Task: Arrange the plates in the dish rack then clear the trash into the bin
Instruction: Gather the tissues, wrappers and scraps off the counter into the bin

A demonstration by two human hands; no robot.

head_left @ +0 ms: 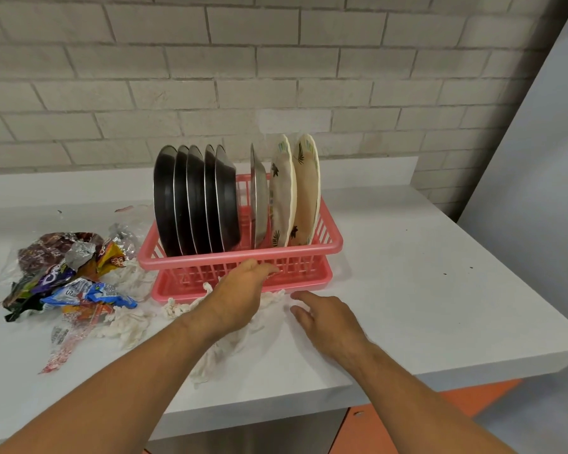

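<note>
A pink dish rack [312, 249] on its pink tray stands on the white counter. Several steel plates [194, 201] stand upright in its left half, one more steel plate [259, 198] in the middle, and two cream floral plates [295, 191] at its right end. My left hand [240, 296] reaches to the rack's front wall, fingertips touching it, over crumpled white tissue [230, 342]. My right hand [325, 319] hovers just above the counter, fingers relaxed, holding nothing. A heap of snack wrappers [69, 276] lies left of the rack.
More white tissue [128, 326] and a torn clear wrapper [63, 348] lie near the counter's front left. The counter's front edge [407, 371] runs diagonally; an orange cabinet front [374, 430] shows below it. A brick wall rises behind the counter. No bin is in view.
</note>
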